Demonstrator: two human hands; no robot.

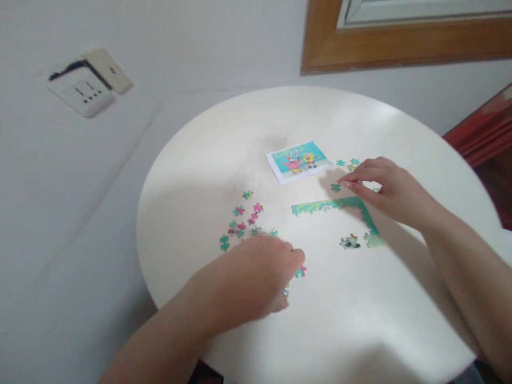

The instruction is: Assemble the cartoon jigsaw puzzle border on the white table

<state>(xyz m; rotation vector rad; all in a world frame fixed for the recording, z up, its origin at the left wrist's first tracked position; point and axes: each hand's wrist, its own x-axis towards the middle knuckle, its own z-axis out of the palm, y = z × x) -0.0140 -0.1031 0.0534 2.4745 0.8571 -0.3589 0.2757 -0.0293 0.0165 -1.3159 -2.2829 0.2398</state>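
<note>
My right hand [380, 184] is closed in a pinch, thumb and index finger together at the edge of a small teal puzzle piece [335, 188]. Below it lies a joined puzzle border [332, 205], a teal strip turning down a right side to a pale green corner. Inside this corner are joined grey-green pieces [350, 242]. My left hand [256, 277] is curled low over the table, back upward. A pink and teal piece [301, 271] shows by its knuckles, and another piece [286, 291] is partly hidden beneath its fingers. What its fingertips hold is hidden.
Loose pink and teal pieces [241, 226] are scattered left of centre on the round white table [192, 160]. A cartoon picture card [298, 162] lies behind the border. More pieces [354, 161] sit beyond my right hand. A wall with a socket [86, 90] stands close behind.
</note>
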